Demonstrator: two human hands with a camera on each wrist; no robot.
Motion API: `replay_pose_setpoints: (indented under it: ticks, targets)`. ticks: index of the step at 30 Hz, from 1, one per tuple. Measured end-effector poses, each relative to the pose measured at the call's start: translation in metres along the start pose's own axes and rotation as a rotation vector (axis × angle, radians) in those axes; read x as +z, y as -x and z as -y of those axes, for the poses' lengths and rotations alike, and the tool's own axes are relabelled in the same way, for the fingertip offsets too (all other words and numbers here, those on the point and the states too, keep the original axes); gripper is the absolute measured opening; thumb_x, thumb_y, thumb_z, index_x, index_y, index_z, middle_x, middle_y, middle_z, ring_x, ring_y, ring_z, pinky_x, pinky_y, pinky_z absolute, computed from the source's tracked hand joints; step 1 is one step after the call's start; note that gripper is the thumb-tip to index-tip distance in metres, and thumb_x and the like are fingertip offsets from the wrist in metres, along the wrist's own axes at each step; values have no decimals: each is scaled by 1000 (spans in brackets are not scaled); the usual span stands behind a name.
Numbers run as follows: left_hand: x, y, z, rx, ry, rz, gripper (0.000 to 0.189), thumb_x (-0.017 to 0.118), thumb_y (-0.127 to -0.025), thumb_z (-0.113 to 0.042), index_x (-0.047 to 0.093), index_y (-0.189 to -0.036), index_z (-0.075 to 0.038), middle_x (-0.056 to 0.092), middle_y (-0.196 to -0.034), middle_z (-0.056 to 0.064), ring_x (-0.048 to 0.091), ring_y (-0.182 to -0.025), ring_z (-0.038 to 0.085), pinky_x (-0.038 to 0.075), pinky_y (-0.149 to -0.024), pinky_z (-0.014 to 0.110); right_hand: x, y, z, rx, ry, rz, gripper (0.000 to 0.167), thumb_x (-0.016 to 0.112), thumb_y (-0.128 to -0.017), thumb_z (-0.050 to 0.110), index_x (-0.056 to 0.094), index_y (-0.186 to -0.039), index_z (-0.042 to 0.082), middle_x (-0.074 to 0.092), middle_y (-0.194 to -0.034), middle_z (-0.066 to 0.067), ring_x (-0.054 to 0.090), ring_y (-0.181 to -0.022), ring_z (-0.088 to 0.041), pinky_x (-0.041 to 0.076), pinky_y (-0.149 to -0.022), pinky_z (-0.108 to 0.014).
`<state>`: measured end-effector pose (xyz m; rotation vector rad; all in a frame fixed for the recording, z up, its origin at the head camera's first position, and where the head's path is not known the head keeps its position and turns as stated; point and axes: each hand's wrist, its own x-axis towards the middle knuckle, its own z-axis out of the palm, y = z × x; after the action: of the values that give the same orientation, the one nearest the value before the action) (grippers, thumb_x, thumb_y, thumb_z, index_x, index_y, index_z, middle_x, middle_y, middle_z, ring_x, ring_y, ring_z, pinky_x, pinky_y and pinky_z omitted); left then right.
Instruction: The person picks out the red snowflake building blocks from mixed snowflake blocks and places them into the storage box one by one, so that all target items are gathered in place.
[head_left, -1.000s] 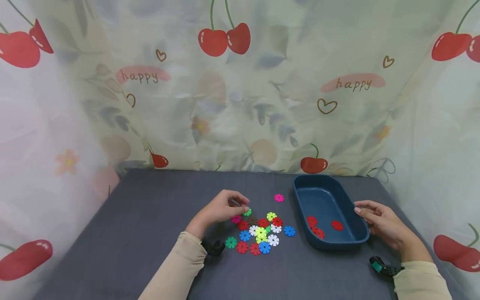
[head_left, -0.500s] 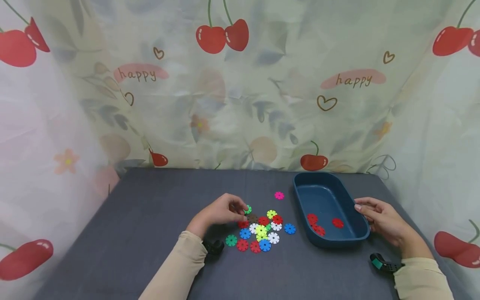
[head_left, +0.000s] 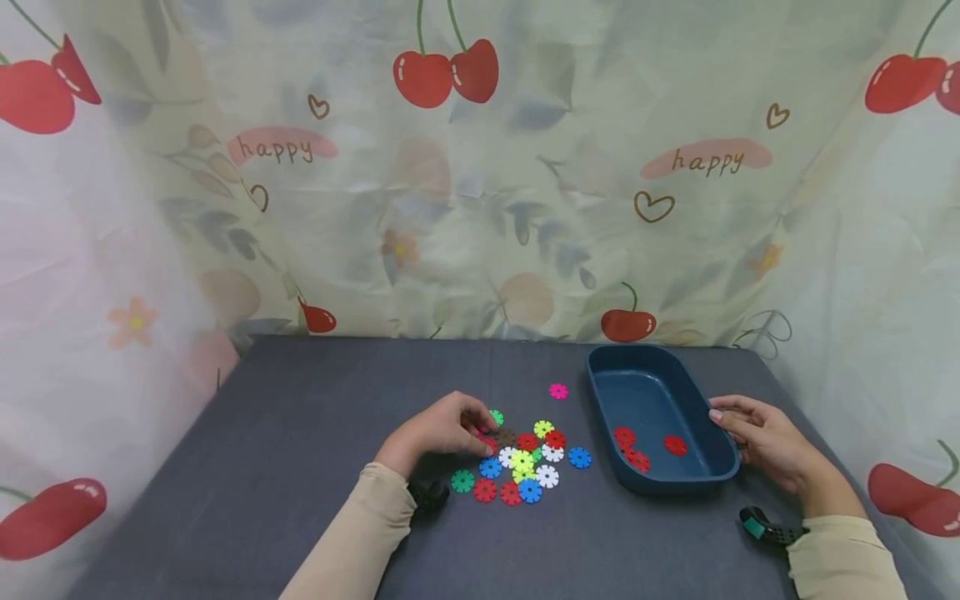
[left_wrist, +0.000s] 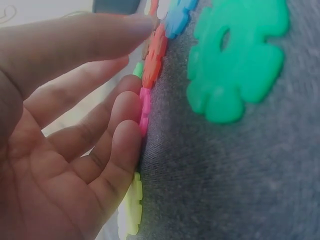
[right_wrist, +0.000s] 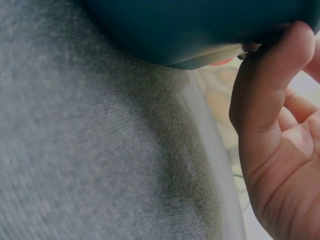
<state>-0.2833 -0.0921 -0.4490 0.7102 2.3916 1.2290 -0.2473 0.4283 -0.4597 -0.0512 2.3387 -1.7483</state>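
My left hand (head_left: 442,429) is low over a pile of colourful notched building discs (head_left: 522,461). Its thumb and fingers are spread around a red disc (left_wrist: 155,57), with a gap between the tips; no disc is plainly gripped. In the left wrist view a pink disc (left_wrist: 145,111) sits by the other fingertips, and a large green disc (left_wrist: 237,57) lies nearer the camera. On the right, my right hand (head_left: 768,442) holds the rim of a blue tray (head_left: 731,475). Several red discs (head_left: 675,446) lie inside the tray. Part of the right fingers is hidden behind its wall.
A single pink disc (head_left: 558,391) lies behind the pile, and a blue disc (head_left: 580,457) lies between pile and tray. The grey tabletop (head_left: 300,467) ends at a printed curtain (head_left: 480,208) behind.
My left hand has lowered and moved slightly towards the front of the pile, from near the green and pink discs to the red one. The right hand stays at the tray.
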Motion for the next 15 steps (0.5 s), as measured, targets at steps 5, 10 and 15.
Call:
replay_pose_setpoints:
  ticks: [5, 10, 15]
  targets:
    - [2, 1, 0, -27, -39, -1, 28, 89, -84, -7, 80, -111, -5, 77, -103, 8, 67, -85, 14, 58, -74, 28, 1, 2, 2, 3, -12, 1, 18, 56, -112, 27, 60, -130, 28, 76, -108, 14, 73, -89, -11, 64, -74, -37]
    - [3, 2, -3, -60, -62, -2, 28, 88, -86, -8, 80, -113, -6, 76, -102, 7, 66, -85, 16, 58, -75, 29, 1, 1, 2, 9, -2, -8, 18, 57, -112, 28, 60, -129, 29, 75, -108, 15, 73, -88, -11, 64, -73, -37]
    - [4, 4, -9, -76, -81, -9, 27, 87, -86, -7, 80, -112, -5, 75, -100, 8, 64, -81, 17, 55, -70, 29, 0, 0, 1, 9, 8, -10, 18, 56, -112, 28, 60, -130, 29, 75, -108, 15, 73, -87, -11, 64, -73, -37]
